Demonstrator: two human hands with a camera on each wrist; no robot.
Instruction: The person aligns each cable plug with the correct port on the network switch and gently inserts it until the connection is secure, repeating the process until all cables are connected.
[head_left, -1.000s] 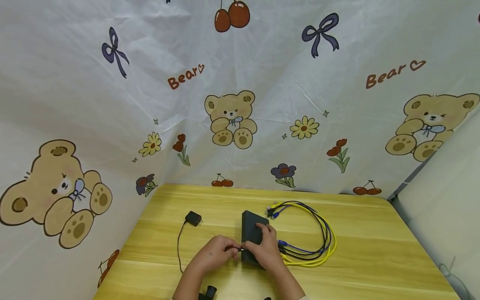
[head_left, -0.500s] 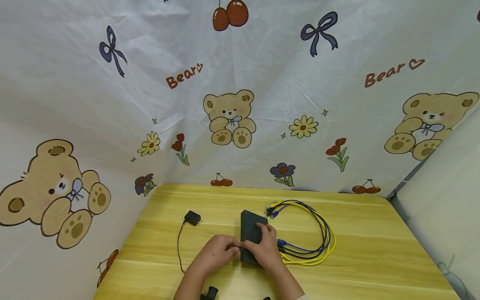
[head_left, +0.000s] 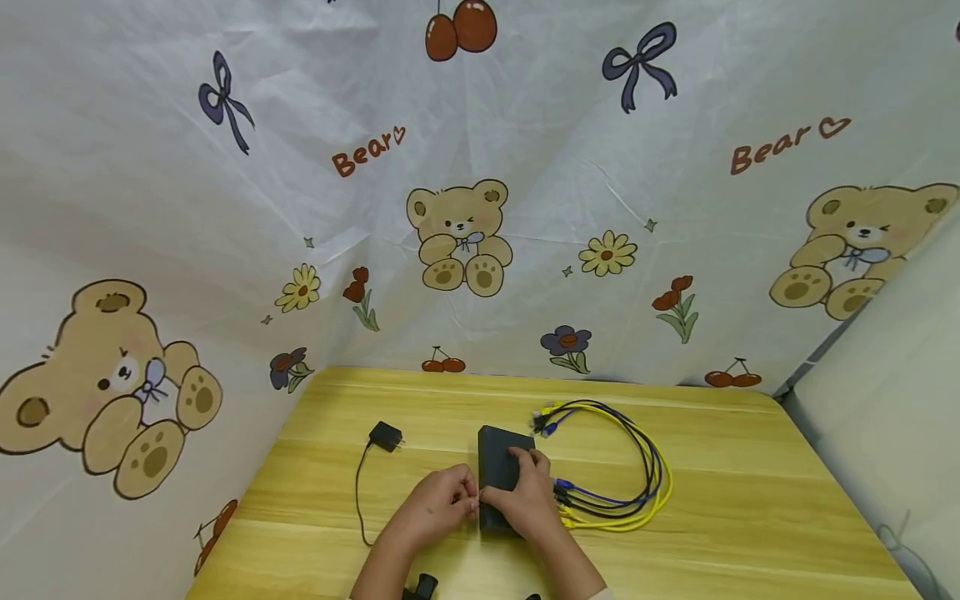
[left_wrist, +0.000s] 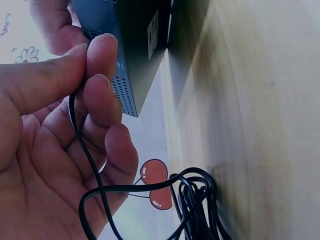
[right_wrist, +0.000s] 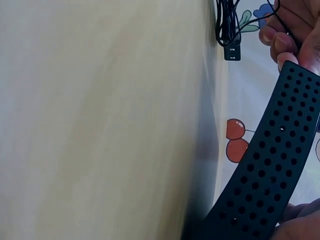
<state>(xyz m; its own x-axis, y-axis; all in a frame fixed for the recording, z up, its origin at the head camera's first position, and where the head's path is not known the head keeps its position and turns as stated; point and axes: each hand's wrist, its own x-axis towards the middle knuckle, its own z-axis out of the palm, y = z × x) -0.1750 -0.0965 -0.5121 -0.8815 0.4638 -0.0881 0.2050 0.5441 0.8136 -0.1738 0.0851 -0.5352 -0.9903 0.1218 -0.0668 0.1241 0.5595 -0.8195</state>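
Beyond the grip of the left hand (head_left: pixel 437 504), the patterned cloth (head_left: pixel 525 125) reads "Bear" with a heart (head_left: pixel 400 134), once leftward, once far right, while the label (left_wrist: pixel 152 36) on the black box (left_wrist: pixel 134 57) beside it is too small to read.

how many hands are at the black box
2: the bare left hand pinches a thin black cable beside the flat black rectangular box, and the bare right hand holds that box. None seems hidden.
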